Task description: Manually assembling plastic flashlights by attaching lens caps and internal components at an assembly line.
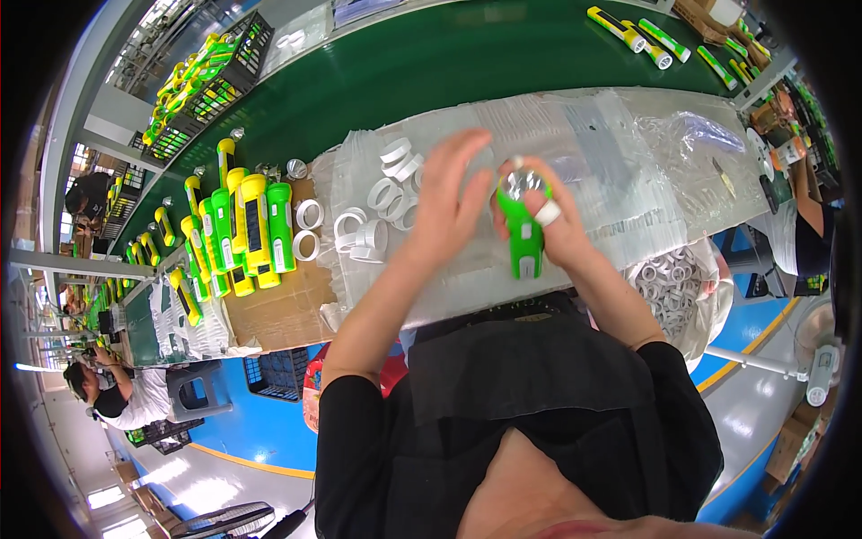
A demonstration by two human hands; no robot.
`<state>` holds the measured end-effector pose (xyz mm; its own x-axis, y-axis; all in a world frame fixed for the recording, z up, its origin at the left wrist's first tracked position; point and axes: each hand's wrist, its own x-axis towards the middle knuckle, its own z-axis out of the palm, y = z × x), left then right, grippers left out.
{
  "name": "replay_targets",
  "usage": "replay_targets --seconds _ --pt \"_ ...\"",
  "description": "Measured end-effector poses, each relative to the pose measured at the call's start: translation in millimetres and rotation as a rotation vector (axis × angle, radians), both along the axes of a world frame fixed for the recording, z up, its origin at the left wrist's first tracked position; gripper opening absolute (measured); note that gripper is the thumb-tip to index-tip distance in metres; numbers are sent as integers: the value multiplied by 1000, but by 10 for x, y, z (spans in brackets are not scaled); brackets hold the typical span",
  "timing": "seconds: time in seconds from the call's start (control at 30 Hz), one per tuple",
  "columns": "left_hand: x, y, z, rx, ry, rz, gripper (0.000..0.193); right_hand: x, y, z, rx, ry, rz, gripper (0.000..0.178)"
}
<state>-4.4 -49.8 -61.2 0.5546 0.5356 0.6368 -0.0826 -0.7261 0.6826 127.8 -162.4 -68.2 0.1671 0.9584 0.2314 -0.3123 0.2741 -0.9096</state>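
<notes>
My right hand (pixel 558 225) is closed around a green flashlight (pixel 525 241), its clear reflector head pointing away from me and its body toward me. Something white, a band or tape, wraps the thumb of that hand. Beside the flashlight's head, my left hand (pixel 449 193) is raised with its fingers stretched out and nothing in it. Just left of that hand, several loose white plastic rings (pixel 386 199) lie on the plastic-covered worktop (pixel 458 286). Farther left a pile of yellow and green flashlights (pixel 255 225) rests on brown cardboard.
A green conveyor belt (pixel 395 76) runs behind the worktop, with several flashlights (pixel 618 30) at its far right. A black crate (pixel 251 49) of flashlights stands back left. At right hangs a bag of white rings (pixel 669 287). Co-workers (pixel 135 395) sit at both sides.
</notes>
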Motion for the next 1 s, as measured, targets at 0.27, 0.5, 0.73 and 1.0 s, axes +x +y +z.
replay_targets --seconds 0.27,0.5,0.73,1.0 --pt "-177 655 -299 441 851 219 32 -5 325 -47 35 -43 -100 54" --pt "-415 271 302 0 61 36 30 -113 507 -130 47 -111 -43 39" --pt "-436 169 424 265 204 71 33 -83 485 -106 65 -85 122 37" --pt "-322 91 479 305 245 9 34 254 388 105 263 -343 48 57"
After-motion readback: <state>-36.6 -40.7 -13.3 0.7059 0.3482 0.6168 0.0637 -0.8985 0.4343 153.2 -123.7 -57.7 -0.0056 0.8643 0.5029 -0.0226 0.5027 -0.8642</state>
